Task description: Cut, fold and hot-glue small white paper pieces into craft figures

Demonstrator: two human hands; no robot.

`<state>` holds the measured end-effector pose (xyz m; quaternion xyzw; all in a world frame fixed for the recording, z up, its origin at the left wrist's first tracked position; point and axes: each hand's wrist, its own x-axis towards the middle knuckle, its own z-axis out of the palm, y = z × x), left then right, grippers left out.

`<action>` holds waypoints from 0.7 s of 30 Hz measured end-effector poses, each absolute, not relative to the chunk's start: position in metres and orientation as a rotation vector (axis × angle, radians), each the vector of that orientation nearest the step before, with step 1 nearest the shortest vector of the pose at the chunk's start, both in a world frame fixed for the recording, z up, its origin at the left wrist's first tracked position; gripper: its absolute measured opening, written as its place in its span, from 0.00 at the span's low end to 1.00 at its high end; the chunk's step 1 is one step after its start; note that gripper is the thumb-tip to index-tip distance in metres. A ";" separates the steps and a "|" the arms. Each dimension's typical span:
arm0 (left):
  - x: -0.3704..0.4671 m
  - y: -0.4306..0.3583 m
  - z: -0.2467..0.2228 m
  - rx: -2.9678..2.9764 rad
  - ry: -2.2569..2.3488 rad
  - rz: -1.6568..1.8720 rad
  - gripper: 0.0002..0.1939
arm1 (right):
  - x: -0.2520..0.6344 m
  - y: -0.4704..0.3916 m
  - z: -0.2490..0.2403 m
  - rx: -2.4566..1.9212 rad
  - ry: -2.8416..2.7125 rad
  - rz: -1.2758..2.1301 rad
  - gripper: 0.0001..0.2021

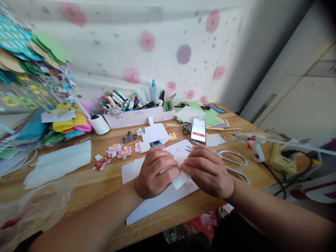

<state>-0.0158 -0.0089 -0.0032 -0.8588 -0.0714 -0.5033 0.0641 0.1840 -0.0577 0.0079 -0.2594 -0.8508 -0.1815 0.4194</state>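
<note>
Both hands meet over the table's front middle, pinching a small white piece of paper (179,181) between them. My left hand (158,170) is closed on its left side, with the fingers curled. From the right, my right hand (207,170) grips the same piece with bent fingers. Part of the piece is hidden behind the fingers. Underneath lie larger white paper sheets (157,206). Scissors (233,158) with grey handles rest beside my right hand, their tips showing above it. Small paper cut-outs with pink faces (124,152) lie beyond my left hand.
A lit phone (198,131) stands behind the hands. A glue gun (256,143) with a cable and a power strip (283,159) are at right. A pen box (133,117), a white thread spool (99,124) and coloured paper (210,117) line the back. A folded white sheet (59,162) lies left.
</note>
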 end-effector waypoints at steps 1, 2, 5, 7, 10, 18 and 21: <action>-0.016 -0.009 -0.003 -2.611 -0.212 -1.505 0.09 | 0.184 -0.057 0.007 -0.668 -2.132 -0.433 0.08; -0.015 -0.009 -0.003 -2.631 -0.218 -1.502 0.09 | 0.184 -0.057 0.007 -0.690 -2.136 -0.410 0.09; -0.013 -0.009 -0.004 -2.738 -0.291 -1.552 0.11 | 0.184 -0.054 0.006 -0.785 -2.150 -0.321 0.09; -0.010 -0.010 -0.004 -2.863 -0.419 -1.642 0.10 | 0.183 -0.054 0.005 -0.874 -2.117 -0.183 0.07; -0.006 -0.011 -0.007 -3.159 -0.916 -1.768 0.04 | 0.179 -0.054 0.006 -1.109 -1.971 0.254 0.05; 0.002 -0.017 -0.014 -3.279 -2.019 -2.244 0.09 | 0.177 -0.051 0.002 -1.367 -1.638 1.042 0.14; 0.007 -0.021 -0.012 -3.273 -2.024 -2.622 0.13 | 0.174 -0.052 -0.001 -1.354 -1.479 1.125 0.17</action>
